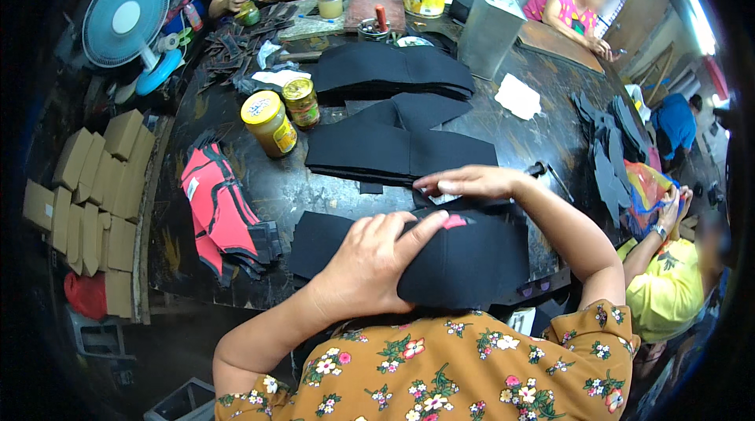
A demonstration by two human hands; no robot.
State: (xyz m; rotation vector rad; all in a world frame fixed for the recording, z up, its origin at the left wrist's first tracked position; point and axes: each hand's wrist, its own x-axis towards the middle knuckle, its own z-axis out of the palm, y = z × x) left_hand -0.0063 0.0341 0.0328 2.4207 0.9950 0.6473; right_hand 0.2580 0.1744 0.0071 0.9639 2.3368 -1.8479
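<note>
Fabric (pixel 472 264), black w/ 1 pink patch (pixel 454 221), is at the near edge of the table (pixel 539 142): L hand (pixel 370 256) is at its left side, thumb spread wide from bent fingers, R hand (pixel 476 183) at its far edge, fingers nearly straight & close together; can't tell if either grips. Black stack (pixel 401 152) lies just beyond, 2 yellow-lidded jars (pixel 271 124) near its L end, red pieces (pixel 219 213) L of the hands.
</note>
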